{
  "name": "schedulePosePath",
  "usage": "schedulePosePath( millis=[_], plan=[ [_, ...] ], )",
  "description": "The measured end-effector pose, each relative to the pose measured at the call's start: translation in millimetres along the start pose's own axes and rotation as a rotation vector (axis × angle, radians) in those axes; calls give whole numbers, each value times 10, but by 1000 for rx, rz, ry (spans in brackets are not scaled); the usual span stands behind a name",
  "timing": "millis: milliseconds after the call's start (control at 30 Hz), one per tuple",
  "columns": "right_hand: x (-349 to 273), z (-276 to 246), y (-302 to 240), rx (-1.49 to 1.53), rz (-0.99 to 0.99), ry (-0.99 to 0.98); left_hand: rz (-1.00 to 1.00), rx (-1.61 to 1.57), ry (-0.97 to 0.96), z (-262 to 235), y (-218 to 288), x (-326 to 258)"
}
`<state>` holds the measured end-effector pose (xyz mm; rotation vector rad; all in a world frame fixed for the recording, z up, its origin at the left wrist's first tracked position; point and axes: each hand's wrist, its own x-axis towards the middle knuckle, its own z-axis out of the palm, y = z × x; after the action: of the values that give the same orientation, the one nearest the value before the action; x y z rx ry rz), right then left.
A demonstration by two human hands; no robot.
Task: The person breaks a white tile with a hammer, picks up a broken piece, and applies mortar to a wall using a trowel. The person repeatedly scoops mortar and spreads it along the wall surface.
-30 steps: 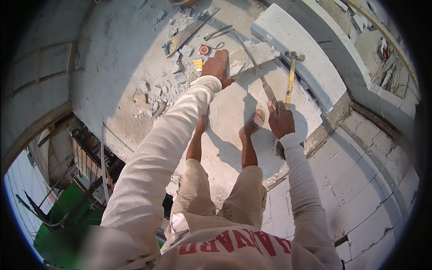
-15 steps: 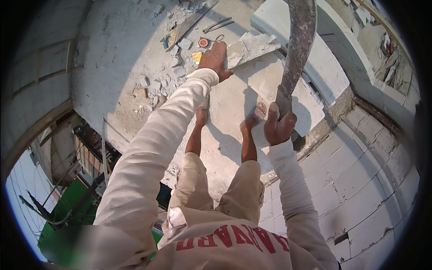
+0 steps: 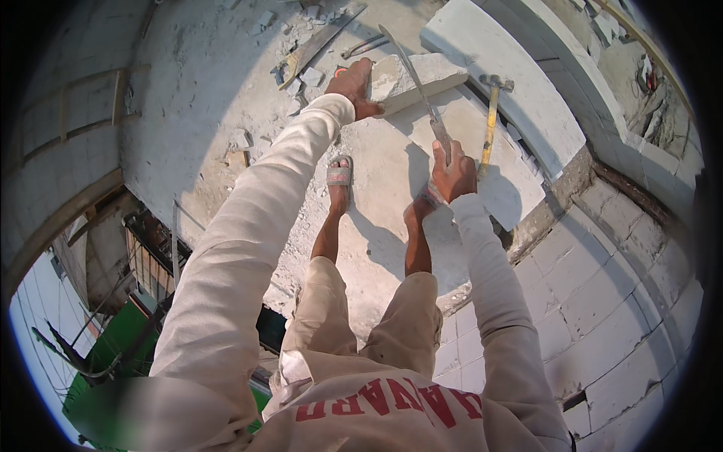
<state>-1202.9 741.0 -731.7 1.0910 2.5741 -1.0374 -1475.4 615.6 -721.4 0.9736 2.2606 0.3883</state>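
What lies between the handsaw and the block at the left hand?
In the head view: metal pincers, rubble and an orange tape measure partly hidden by the left hand.

Building site, partly open to the sky, as I look down on it. Sunlight and hard shadow cross a bare concrete floor (image 3: 188, 75) around my sandals (image 3: 339, 176). Broken chips (image 3: 311, 77), a handsaw (image 3: 324, 41) and pincers (image 3: 364, 47) lie scattered ahead; to my right are a hammer (image 3: 490, 124), a large pale slab (image 3: 501, 79) and a wall of pale blocks (image 3: 584, 309) with visible joints.
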Motion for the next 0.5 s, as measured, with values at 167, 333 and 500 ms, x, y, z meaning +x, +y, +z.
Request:
schedulePosePath(
  millis=[167,333,500],
  plan=[
    [-146,-416,-620,496,-160,209,-9,-37,-185,-354,-334,303],
    [531,179,-118,-108,-111,60,-1,-77,-140,-301,-499,463],
    [681,223,-223,-111,-48,-5,-215,-422,166,-26,-596,247]
  ],
)
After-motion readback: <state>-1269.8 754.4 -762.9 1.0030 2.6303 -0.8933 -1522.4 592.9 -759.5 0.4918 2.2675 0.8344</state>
